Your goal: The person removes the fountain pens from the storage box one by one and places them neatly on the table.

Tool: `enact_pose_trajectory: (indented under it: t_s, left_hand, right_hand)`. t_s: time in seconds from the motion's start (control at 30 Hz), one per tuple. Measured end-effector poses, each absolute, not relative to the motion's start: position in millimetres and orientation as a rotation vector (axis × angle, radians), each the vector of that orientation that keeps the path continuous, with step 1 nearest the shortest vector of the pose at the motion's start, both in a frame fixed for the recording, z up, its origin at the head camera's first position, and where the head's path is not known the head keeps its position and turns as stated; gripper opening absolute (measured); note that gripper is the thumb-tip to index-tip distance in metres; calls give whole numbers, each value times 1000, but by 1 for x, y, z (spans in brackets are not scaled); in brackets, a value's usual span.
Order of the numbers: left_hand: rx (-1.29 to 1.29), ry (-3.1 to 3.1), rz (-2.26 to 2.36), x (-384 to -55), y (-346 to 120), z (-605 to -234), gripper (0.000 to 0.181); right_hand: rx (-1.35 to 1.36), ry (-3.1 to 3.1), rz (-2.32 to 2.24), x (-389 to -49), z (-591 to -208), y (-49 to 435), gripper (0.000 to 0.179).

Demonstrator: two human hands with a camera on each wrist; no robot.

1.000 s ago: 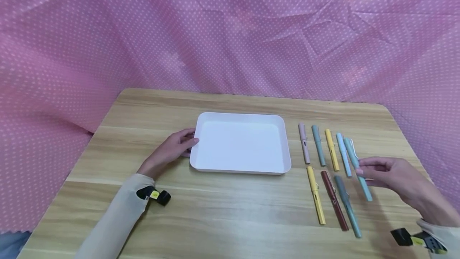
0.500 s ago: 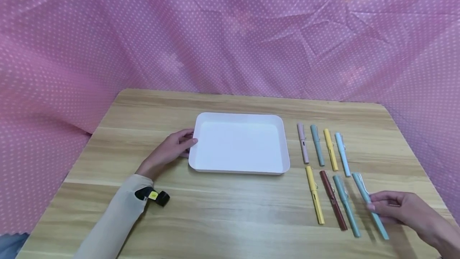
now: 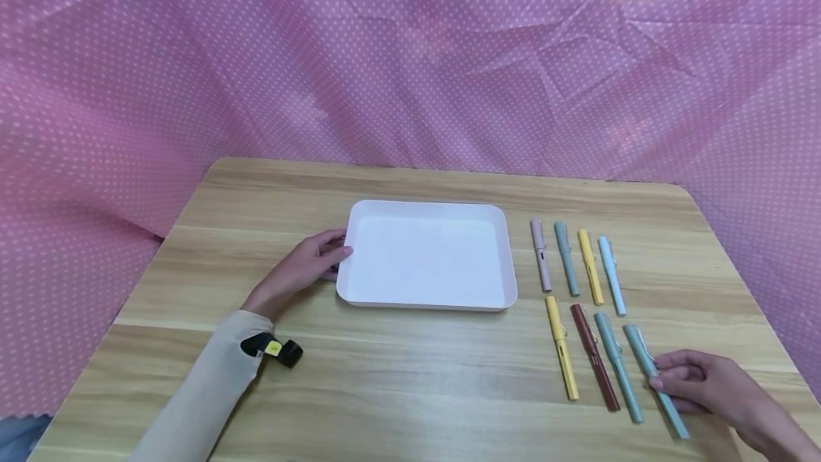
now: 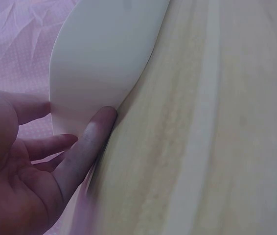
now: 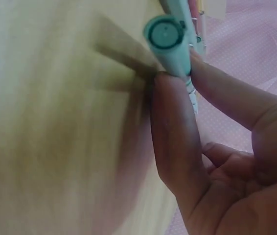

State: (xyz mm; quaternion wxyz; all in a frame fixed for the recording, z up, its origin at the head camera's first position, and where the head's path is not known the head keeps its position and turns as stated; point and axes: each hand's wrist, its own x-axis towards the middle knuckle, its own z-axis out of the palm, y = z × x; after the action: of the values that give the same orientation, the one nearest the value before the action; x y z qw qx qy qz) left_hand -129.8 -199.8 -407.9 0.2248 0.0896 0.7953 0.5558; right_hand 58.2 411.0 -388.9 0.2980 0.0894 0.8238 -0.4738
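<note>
At the left end of a white rectangular tray (image 3: pixel 426 255), my left hand (image 3: pixel 298 269) holds the wall, thumb on the rim and other fingers along the outside and lower edge (image 4: pixel 99 122). My right hand (image 3: pixel 712 387) pinches a light teal pen (image 3: pixel 643 355) between thumb and fingers, at the right end of the front row. In the right wrist view the round end of that pen (image 5: pixel 165 34) faces the camera and its shadow falls on the tabletop. Left of it lie a blue-green pen (image 3: pixel 618 369), a dark red pen (image 3: pixel 595 358) and a yellow pen (image 3: pixel 562 348).
Behind the front row lie a lilac pen (image 3: pixel 541 255), a grey-blue pen (image 3: pixel 567 260), another yellow pen (image 3: pixel 591 267) and a light blue pen (image 3: pixel 612 276). The wooden table (image 3: pixel 385 391) has a pink dotted cloth (image 3: pixel 410 55) hanging behind and beside it.
My right hand has brought the light teal pen from the back row's right end toward the front, beside the blue-green pen. The left hand and tray stay in place.
</note>
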Motion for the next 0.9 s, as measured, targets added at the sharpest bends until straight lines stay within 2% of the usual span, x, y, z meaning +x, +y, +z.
enact_pose_trajectory:
  t_s: [0.2, 0.57, 0.9]
  left_hand:
    - [252, 2199, 1528, -130, -200, -408, 62]
    - [248, 2197, 1534, -128, -201, -408, 61]
    - [237, 2254, 1499, -126, -207, -406, 66]
  right_hand:
    - [294, 2188, -1260, 58, -392, 406, 57]
    - [299, 2248, -1172, 58, -389, 398, 36]
    - [198, 2462, -912, 56, -383, 395, 40]
